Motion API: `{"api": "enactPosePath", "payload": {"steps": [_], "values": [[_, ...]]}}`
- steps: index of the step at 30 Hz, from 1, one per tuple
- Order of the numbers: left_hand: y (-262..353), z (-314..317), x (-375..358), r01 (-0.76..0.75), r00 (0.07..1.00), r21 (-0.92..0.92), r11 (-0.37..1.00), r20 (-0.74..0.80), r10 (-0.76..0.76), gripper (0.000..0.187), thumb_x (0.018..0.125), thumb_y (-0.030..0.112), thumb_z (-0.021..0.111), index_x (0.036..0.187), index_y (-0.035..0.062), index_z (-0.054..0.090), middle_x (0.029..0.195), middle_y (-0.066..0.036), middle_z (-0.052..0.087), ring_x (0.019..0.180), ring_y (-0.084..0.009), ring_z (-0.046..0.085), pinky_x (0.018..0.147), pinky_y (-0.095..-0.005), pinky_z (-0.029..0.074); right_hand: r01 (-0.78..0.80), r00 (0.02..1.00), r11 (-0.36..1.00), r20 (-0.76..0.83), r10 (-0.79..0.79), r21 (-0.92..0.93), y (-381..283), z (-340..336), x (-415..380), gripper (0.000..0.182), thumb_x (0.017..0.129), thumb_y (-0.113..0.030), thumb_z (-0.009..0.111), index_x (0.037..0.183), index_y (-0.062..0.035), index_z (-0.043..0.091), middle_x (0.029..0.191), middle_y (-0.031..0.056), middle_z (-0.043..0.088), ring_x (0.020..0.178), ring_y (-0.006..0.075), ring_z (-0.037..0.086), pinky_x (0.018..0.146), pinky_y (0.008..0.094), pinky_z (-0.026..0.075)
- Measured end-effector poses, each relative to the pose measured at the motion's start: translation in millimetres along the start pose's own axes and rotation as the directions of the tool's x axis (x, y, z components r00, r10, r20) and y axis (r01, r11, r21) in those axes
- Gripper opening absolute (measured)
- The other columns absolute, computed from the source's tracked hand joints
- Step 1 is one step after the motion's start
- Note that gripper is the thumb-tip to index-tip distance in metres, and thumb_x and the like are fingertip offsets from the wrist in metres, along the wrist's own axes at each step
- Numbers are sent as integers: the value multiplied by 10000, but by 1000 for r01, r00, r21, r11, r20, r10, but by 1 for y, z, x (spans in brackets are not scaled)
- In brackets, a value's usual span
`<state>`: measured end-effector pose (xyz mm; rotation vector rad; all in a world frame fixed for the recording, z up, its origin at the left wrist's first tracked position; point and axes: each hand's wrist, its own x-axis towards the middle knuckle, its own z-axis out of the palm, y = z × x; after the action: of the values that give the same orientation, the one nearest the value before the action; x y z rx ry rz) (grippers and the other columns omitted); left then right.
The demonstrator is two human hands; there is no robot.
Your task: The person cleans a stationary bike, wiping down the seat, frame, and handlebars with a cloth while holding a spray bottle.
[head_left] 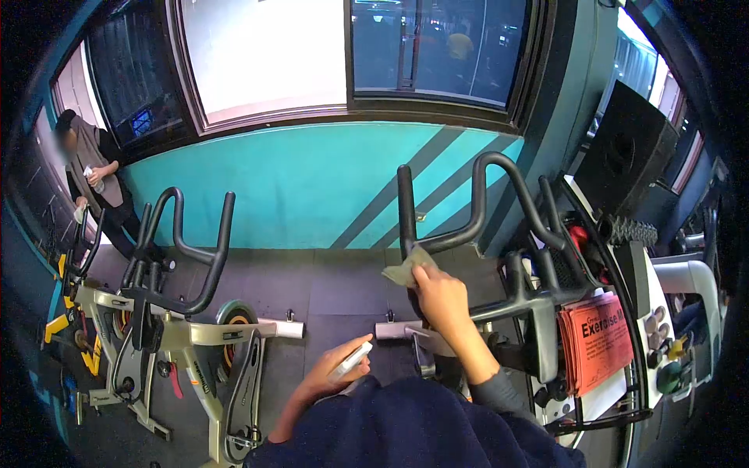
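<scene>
My right hand [442,304] is closed on a greenish-grey cloth [406,271], which lies against the black handlebar [477,204] of the exercise bike on the right, near the lower end of its left grip. Lower and to the left, my left hand [341,368] has its fingers wrapped round a small white object [355,359]; most of that object is hidden in the hand, and I cannot make out what it is. Both hands are in front of my dark blue top.
A second bike [195,335] stands at the left, with a yellow one [56,324] beyond. Another person [101,175] stands at the far left with a bottle and a cloth. Red "Exercise" sheets [597,343] sit in a rack at right, below a black speaker [626,152].
</scene>
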<state>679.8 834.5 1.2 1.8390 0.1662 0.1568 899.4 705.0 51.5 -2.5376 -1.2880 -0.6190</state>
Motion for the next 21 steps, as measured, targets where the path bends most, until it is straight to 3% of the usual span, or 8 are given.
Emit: {"api": "enactPosePath", "payload": {"steps": [3,5,6,8,10,13,16,21], "values": [[16,-5,10,-8,999,18,1000,53,7,591,863,242,667,1387,98,433,938,-47,639,865,-142,606,825,-296,473,43,995,965,73,-64,260,20,-34,-15,233,835,-203,601,1027,-75,577,993,145,634,762,254,654,635,381,517],[26,-7,20,-72,996,46,996,60,69,597,856,231,672,1387,99,433,938,-49,643,858,-142,609,818,-295,475,-63,998,702,60,29,709,29,-48,-27,238,860,-266,625,993,-73,581,951,160,658,835,295,642,724,381,503],[32,-8,25,-130,990,75,989,69,125,602,849,219,676,1387,100,434,938,-50,647,850,-142,612,810,-295,477,-63,998,705,61,29,707,36,-36,-35,238,860,-266,625,993,-73,581,951,160,658,835,295,642,724,381,503],[45,-9,33,-155,986,59,986,65,152,609,840,194,679,1385,80,432,938,-57,648,848,-141,612,805,-290,477,-250,900,61,208,383,966,43,-19,-43,339,927,-334,568,1126,-59,565,1058,115,649,969,262,618,872,368,461],[52,-12,41,-359,933,-38,933,-13,358,590,853,177,658,1384,58,430,928,-53,650,842,-137,611,802,-292,478,-102,796,-574,413,443,812,37,-40,-36,559,948,-459,488,1325,-50,437,1302,106,522,1163,245,518,1013,392,387],[82,-12,51,-512,858,-332,792,-229,459,803,811,464,678,1364,-42,393,881,-94,609,833,-185,602,774,-313,476,-9,779,-728,461,425,686,43,-56,-24,672,931,-584,400,1361,-68,412,1343,119,495,1195,287,500,1039,432,366],[133,-9,63,-649,730,-249,719,-471,496,903,773,630,600,1330,-47,381,752,-84,553,706,-203,576,646,-318,485,-9,843,-770,420,337,638,56,-43,-24,719,908,-629,393,1362,-71,412,1350,127,485,1203,306,495,1033,461,374],[179,8,91,-745,629,-177,643,-507,589,803,860,522,596,1330,-78,343,768,-100,535,739,-202,557,698,-341,478,-118,922,-836,371,108,536,39,-30,-11,798,889,-685,329,1371,-51,397,1374,166,457,1253,338,454,1042,495,370]]}}
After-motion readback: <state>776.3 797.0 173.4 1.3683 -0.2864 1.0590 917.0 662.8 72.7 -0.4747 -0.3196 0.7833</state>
